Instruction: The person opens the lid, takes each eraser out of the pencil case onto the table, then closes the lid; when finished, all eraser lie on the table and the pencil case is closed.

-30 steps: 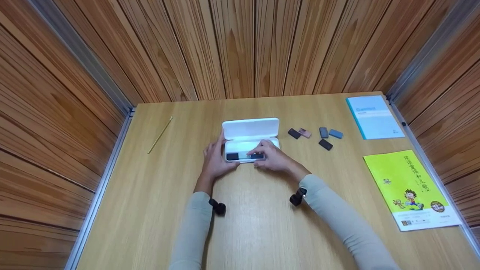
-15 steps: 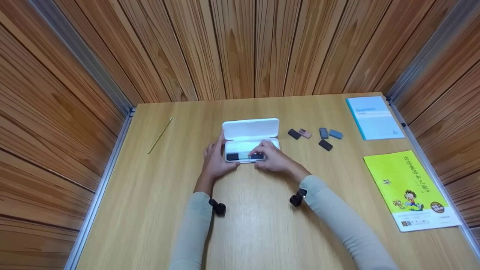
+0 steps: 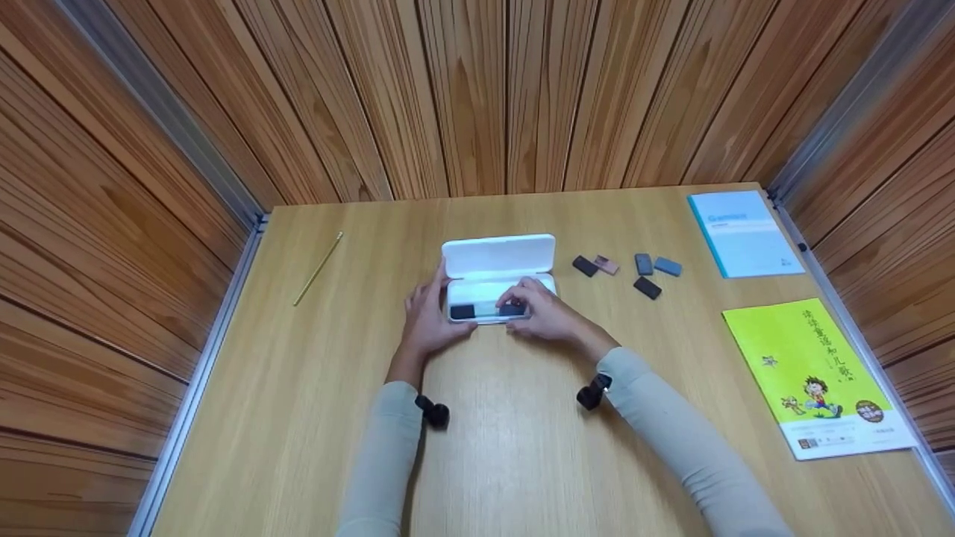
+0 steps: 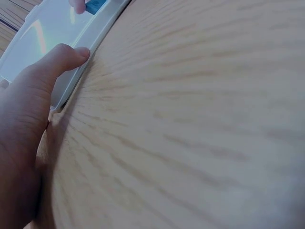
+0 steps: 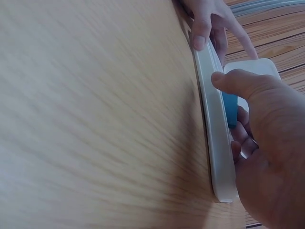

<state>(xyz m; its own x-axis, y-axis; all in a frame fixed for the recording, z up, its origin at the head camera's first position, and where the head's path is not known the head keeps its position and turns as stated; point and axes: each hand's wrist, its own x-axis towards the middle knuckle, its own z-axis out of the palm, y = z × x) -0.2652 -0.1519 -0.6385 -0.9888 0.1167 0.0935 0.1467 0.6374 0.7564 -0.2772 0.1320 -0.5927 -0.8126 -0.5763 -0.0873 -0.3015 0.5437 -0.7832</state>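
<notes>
An open white case lies mid-table with its lid tipped back. Its tray holds a black block at the left. My left hand grips the case's left end, the thumb lying along the front rim. My right hand reaches into the tray from the right. Its thumb is at the front rim and its fingers curl round a blue block inside the case. In the left wrist view the blue block shows at the top edge.
Several small blocks lie right of the case, among them a black one, a pink one and a blue one. A light blue booklet and a yellow-green booklet sit at the right. A thin wooden stick lies far left. Wood walls enclose the table.
Almost nothing has changed: both hands stay at the case, and the right fingers have shifted only slightly on the block in the tray.
</notes>
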